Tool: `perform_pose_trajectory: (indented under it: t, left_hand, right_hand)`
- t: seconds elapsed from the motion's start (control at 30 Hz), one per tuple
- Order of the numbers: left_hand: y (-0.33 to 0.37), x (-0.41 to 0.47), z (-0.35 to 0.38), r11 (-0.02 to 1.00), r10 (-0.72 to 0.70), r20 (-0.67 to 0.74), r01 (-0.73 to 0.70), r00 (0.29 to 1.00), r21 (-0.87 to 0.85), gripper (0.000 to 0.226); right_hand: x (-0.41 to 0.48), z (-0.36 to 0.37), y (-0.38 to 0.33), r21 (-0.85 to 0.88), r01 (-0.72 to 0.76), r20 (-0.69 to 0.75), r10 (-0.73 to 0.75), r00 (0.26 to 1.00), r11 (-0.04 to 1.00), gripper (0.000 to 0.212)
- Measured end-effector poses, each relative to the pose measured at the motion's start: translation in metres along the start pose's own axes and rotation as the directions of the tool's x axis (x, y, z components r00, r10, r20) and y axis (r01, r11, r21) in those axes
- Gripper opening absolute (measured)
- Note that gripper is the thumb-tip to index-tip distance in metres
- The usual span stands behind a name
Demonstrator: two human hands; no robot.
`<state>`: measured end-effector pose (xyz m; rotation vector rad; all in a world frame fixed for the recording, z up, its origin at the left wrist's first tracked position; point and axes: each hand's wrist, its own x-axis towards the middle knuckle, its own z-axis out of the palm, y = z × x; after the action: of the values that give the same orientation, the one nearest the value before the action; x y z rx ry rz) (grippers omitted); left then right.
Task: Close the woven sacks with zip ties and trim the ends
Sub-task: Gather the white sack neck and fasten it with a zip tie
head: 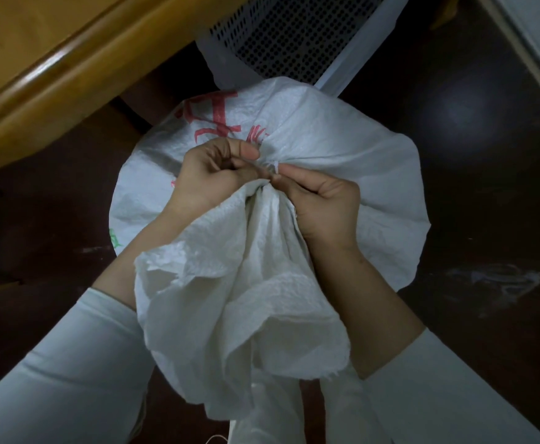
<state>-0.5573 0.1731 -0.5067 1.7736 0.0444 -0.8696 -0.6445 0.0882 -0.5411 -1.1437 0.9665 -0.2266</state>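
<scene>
A full white woven sack (342, 149) with red print stands on the dark floor below me. Its neck is gathered into a bunch, and the loose open top (246, 299) flops toward me. My left hand (211, 174) grips the gathered neck from the left, fingers curled. My right hand (319, 200) sits on the right side of the neck and pinches a thin white zip tie (275, 168) at the bunch. Only a short piece of the tie shows between the two hands.
A wooden table edge (38, 84) runs along the upper left. A white perforated basket (294, 36) lined with a bag stands behind the sack. A pale tangle of scraps (499, 280) lies on the floor at the right.
</scene>
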Motion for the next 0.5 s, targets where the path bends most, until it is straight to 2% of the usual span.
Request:
perform_pose_trajectory:
  t: [0.2,0.5]
  left_hand:
    - [-0.001,0.002,0.003,0.997,-0.004,0.008,0.004,1.000,-0.078,0.027]
    - [0.002,0.014,0.006,0.986,-0.127,0.005,0.127,0.992,-0.111,0.036]
  right_hand:
    - [0.006,-0.002,0.001,-0.025,0.037,0.006,-0.037,0.999,0.999,0.019]
    - [0.013,-0.002,0.005,-0.011,0.097,0.012,-0.097,0.995,0.995,0.017]
